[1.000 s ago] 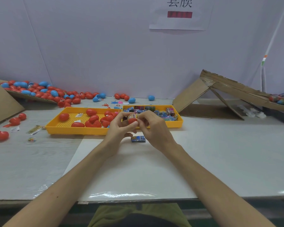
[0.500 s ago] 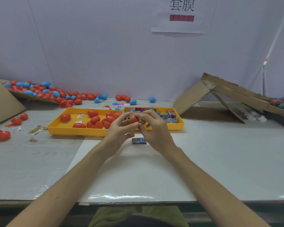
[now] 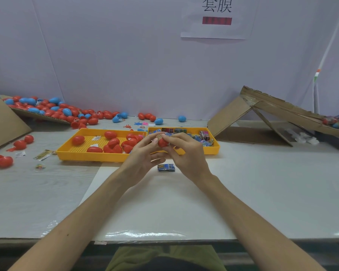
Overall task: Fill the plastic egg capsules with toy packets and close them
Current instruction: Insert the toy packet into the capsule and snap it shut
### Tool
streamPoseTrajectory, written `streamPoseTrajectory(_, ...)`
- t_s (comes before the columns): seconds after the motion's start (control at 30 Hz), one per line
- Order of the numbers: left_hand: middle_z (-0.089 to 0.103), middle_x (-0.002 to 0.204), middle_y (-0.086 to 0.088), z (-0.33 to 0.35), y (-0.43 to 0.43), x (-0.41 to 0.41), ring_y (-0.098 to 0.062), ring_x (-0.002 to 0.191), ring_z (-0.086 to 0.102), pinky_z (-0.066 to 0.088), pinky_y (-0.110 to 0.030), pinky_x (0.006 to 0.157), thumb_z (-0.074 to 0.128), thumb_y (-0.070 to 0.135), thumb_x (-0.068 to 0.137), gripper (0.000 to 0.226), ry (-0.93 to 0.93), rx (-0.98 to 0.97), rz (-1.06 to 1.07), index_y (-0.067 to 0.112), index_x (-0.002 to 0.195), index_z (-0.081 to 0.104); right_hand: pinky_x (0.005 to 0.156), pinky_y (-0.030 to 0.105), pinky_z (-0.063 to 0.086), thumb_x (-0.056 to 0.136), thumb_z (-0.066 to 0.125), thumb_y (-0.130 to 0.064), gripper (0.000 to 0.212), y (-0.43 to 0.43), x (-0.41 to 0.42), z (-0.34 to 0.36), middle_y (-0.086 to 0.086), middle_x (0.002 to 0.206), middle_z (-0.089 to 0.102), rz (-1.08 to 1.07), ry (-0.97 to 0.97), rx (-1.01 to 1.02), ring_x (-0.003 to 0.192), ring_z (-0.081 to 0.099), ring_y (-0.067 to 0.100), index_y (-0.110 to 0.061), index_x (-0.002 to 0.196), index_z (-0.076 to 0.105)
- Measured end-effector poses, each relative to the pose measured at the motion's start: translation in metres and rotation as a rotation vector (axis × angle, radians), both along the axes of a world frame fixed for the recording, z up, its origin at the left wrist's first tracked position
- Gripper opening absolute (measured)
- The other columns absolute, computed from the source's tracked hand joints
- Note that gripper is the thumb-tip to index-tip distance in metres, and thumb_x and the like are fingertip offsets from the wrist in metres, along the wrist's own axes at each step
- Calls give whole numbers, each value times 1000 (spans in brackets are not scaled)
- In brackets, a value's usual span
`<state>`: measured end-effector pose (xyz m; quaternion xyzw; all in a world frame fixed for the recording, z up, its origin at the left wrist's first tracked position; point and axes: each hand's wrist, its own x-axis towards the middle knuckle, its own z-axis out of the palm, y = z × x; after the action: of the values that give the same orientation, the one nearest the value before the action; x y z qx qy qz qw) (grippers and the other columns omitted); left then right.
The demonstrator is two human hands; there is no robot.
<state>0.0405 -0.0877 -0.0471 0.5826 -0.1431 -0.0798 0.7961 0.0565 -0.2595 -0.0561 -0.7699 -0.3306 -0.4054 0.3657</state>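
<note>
From my end: L hand (image 3: 142, 155) and R hand (image 3: 187, 153) meet over the mid table, both pinching one red egg capsule (image 3: 162, 143) btw their fingertips. L thumb and fingers are on its left side, R fingers are curled over its right. A small striped yellowish bit (image 3: 159, 136) sits at the capsule's top-left edge (can't tell whether the shell is fully closed). The capsule is up in the air, in front of where two yellow trays sit side by side.

Just below the hands a blue toy packet (image 3: 166, 167) lies flat on the white sheet (image 3: 184, 204) covering the table (image 3: 27, 192).

Behind the hands, the left tray (image 3: 90, 158) holds loose red eggs (image 3: 113, 142). The right tray (image 3: 211, 150) holds assorted packets (image 3: 203, 134).

Further out, a heap of red & blue eggs (image 3: 47, 109) spills off a cardboard sheet at back left, w/ a few more red ones (image 3: 1, 161) near the left edge. A cardboard ramp (image 3: 266, 106) leans at back right. On the wall there's a paper sign (image 3: 216, 18)
</note>
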Motion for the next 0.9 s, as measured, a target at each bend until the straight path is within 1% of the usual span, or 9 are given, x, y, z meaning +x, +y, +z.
streamPoseTrajectory(0.13,72,118,-6,0,0,0,-21,101,70,51,-38,95,55,30,103,34,13,-15,6,26,136,60,84,8,49,86,76,-5,32,0,0,0,7,101,75,3,-31,36,91,65,9,-7,117,74)
streamPoseTrajectory(0.27,71,123,-7,0,-1,0,-24,106,69,50,-41,102,59,31,99,33,25,-26,8,29,132,63,85,11,51,83,78,-5,31,0,0,0,6,99,77,13,-50,57,91,68,10,-5,114,75)
streamPoseTrajectory(0.37,73,116,-5,0,-1,-1,-21,100,70,52,-39,98,64,33,92,37,32,-48,11,29,129,64,85,14,54,82,79,-5,30,0,0,0,7,99,77,22,-60,67,90,70,11,-4,112,75)
streamPoseTrajectory(0.53,72,111,-6,-1,-1,-1,-20,96,70,55,-31,86,65,32,91,40,30,-83,16,24,130,63,84,16,55,83,79,-5,30,0,1,-1,7,99,78,26,-55,71,89,72,12,-4,112,75)
streamPoseTrajectory(0.63,73,104,-7,-1,-3,-1,-19,87,70,54,-30,82,68,32,90,35,12,-79,77,21,122,64,78,20,58,85,77,-5,36,0,1,0,3,108,75,44,46,69,88,69,9,-10,121,72)
streamPoseTrajectory(0.7,75,96,-6,-2,-5,-1,-18,81,72,55,-30,80,72,35,84,37,-6,-28,164,18,115,64,74,21,57,85,78,-8,42,1,0,1,1,114,69,61,105,43,88,67,9,-13,126,69)
streamPoseTrajectory(0.77,77,88,-6,-3,-6,-1,-18,79,74,55,-30,76,73,37,80,37,-31,44,225,15,109,62,73,23,58,84,79,-9,41,3,0,1,1,111,68,73,130,22,88,67,10,-13,123,70)
streamPoseTrajectory(0.83,76,84,-6,-4,-7,-1,-20,77,75,57,-29,72,67,36,89,30,-41,61,225,13,106,60,75,27,59,84,79,-9,33,4,-1,2,2,106,71,78,172,78,88,68,10,-11,117,72)
streamPoseTrajectory(0.9,76,87,-7,-3,-7,-1,-21,76,74,58,-28,70,57,32,101,20,-30,33,218,12,104,59,79,25,59,85,79,-11,34,4,-3,4,-2,104,73,90,296,193,90,70,6,-15,118,72)
